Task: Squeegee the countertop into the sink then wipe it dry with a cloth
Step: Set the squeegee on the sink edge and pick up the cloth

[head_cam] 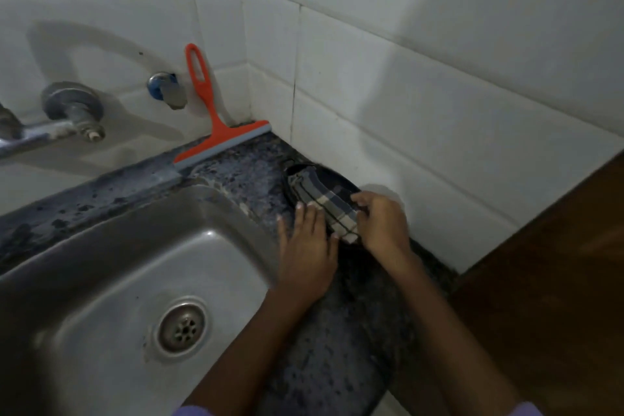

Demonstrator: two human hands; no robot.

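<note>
A checked grey-and-white cloth (322, 199), folded into a strip, lies on the dark speckled countertop (256, 172) to the right of the steel sink (141, 257). My right hand (383, 224) pinches the cloth's near end. My left hand (309, 253) lies flat on the counter with its fingertips against the cloth's left edge. An orange squeegee (216, 118) leans against the tiled wall in the back corner, its grey blade resting on the counter ledge behind the sink.
A metal tap (72, 111) and a small valve (165, 88) stick out of the white tiled wall behind the sink. The drain (182, 328) sits in the basin. A brown wooden surface (547, 273) borders the counter on the right.
</note>
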